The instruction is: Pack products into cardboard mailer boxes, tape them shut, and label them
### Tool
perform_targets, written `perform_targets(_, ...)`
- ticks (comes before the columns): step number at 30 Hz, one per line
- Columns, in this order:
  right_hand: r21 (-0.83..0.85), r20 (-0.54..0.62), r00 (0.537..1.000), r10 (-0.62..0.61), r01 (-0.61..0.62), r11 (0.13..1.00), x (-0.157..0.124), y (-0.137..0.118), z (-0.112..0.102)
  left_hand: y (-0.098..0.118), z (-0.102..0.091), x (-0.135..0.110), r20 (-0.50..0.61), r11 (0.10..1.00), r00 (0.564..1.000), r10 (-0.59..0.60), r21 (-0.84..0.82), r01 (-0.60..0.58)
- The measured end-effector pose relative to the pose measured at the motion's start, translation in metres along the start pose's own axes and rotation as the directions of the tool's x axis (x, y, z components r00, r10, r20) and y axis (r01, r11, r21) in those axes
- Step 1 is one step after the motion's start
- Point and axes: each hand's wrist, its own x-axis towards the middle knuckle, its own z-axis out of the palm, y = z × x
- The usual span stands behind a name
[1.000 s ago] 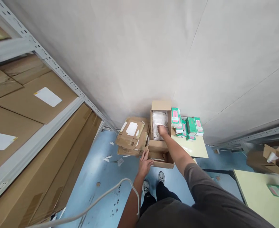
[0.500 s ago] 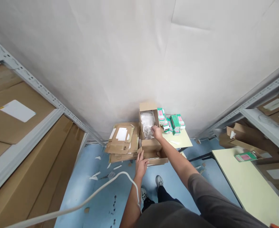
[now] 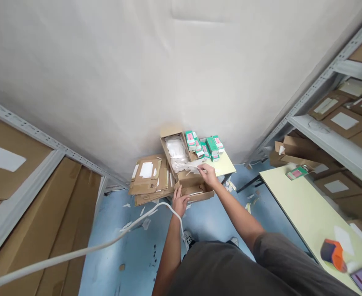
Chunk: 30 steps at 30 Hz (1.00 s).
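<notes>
1. Right hand (image 3: 208, 173) has moved right since the earlier frame, past the near corner of the long, open brown cardboard carton (image 3: 171, 131), with a thin translucent white packet (image 3: 190, 165).
2. Biggest: plain pale grey wall (image 3: 131, 74) behind everything.
3. Perforated grey metal racks either side, left rack (image 3: 29, 195) and right rack (image 3: 328, 142), both loaded with brown boxes.
4. Pale yellow rectangular table (image 3: 294, 201) on the right; smaller pale yellow tabletop (image 3: 225, 165) by the wall.
5. Flattened brown cardboard stack (image 3: 150, 185), just left of the carton.
6. Second, shorter open brown carton (image 3: 202, 197) at the long one's near end.
7. Small green-and-pink boxes (image 3: 212, 146) heaped right of the long carton.
8. Left hand (image 3: 179, 202) on second carton's left edge; can't tell if gripping.
9. Right fingertips pinch the packet, which spans the long carton's near end.
</notes>
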Motion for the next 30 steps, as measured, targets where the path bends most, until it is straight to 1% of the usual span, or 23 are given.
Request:
perform_targets(3,-0.036,0.066,0.997,0.040,-0.038,0.999,-0.054,0.011,-0.048,0.036,0.026,0.005,0.012,0.999,0.999,0.048,0.001,-0.048)
perform_targets(5,-0.085,0.146,0.983,0.113,-0.101,0.991,-0.085,0.023,-0.080,0.067,0.050,0.009,0.016,0.997,0.997,0.080,-0.003,-0.080)
perform_targets(7,-0.155,0.231,0.947,0.223,-0.190,0.969,-0.109,0.037,-0.114,0.100,0.077,0.013,0.030,0.994,0.994,0.109,-0.008,-0.108)
perform_targets(9,-0.224,0.303,0.893,0.334,-0.274,0.935,-0.129,0.050,-0.153,0.135,0.105,0.017,0.066,0.992,0.989,0.129,-0.008,-0.129)
perform_targets(11,-0.275,0.322,0.845,0.427,-0.348,0.896,-0.148,0.062,-0.197,0.171,0.135,0.022,0.119,0.989,0.982,0.148,-0.005,-0.148)
perform_targets(12,-0.297,0.302,0.830,0.468,-0.384,0.874,-0.158,0.067,-0.220,0.189,0.150,0.025,0.148,0.988,0.977,0.156,-0.006,-0.157)
perform_targets(14,-0.331,0.204,0.817,0.539,-0.461,0.823,-0.181,0.075,-0.269,0.225,0.182,0.033,0.207,0.985,0.963,0.172,-0.011,-0.173)
perform_targets(16,-0.339,0.062,0.813,0.579,-0.529,0.778,-0.206,0.080,-0.317,0.260,0.215,0.041,0.261,0.979,0.944,0.200,-0.028,-0.200)
perform_targets(18,-0.327,-0.136,0.814,0.565,-0.575,0.750,-0.232,0.083,-0.360,0.295,0.249,0.051,0.301,0.968,0.920,0.250,-0.049,-0.247)
perform_targets(19,-0.321,-0.257,0.804,0.536,-0.594,0.738,-0.245,0.086,-0.380,0.313,0.266,0.056,0.318,0.958,0.904,0.284,-0.062,-0.279)
perform_targets(20,-0.317,-0.378,0.780,0.500,-0.616,0.721,-0.259,0.089,-0.398,0.330,0.283,0.061,0.334,0.946,0.886,0.322,-0.077,-0.315)
perform_targets(21,-0.310,-0.486,0.740,0.465,-0.643,0.700,-0.271,0.092,-0.414,0.346,0.299,0.067,0.353,0.931,0.862,0.364,-0.094,-0.354)
perform_targets(22,-0.300,-0.571,0.694,0.438,-0.673,0.676,-0.284,0.096,-0.429,0.362,0.316,0.073,0.377,0.912,0.832,0.408,-0.117,-0.394)
perform_targets(23,-0.284,-0.629,0.650,0.426,-0.703,0.653,-0.296,0.099,-0.443,0.377,0.331,0.079,0.408,0.889,0.793,0.453,-0.144,-0.434)
perform_targets(24,-0.264,-0.664,0.614,0.428,-0.727,0.633,-0.307,0.103,-0.455,0.392,0.347,0.084,0.441,0.865,0.748,0.495,-0.175,-0.470)
perform_targets(27,-0.205,-0.711,0.535,0.457,-0.779,0.593,-0.337,0.112,-0.489,0.434,0.395,0.097,0.535,0.804,0.612,0.582,-0.263,-0.534)
perform_targets(30,-0.164,-0.765,0.448,0.464,-0.831,0.532,-0.362,0.119,-0.515,0.473,0.443,0.101,0.596,0.763,0.501,0.627,-0.341,-0.549)
